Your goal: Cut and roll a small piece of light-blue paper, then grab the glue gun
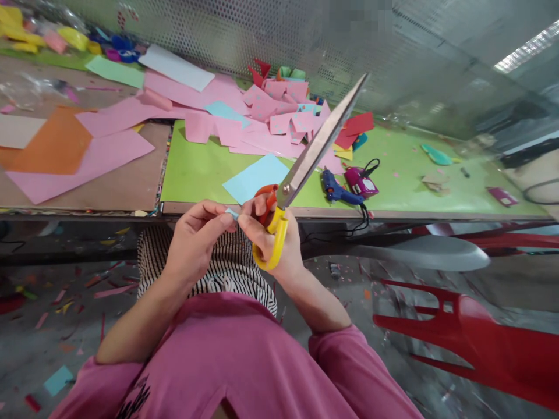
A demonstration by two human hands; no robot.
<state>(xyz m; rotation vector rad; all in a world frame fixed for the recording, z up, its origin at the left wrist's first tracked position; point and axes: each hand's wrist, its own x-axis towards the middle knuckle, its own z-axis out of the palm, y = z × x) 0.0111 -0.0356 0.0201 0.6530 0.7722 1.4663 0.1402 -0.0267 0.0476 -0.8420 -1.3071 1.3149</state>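
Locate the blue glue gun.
In the head view, the blue glue gun lies right of centre on the green tabletop, beside the purple object and right of the scissors' handles.

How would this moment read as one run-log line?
left hand: pinching pale blue scrap | right hand: holding scissors, fingers at scrap | glue gun: on green tabletop

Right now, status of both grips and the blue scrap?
Left grip pinching blue scrap. Right grip at its other end, holding scissors pointed away. Nothing visibly in the way.
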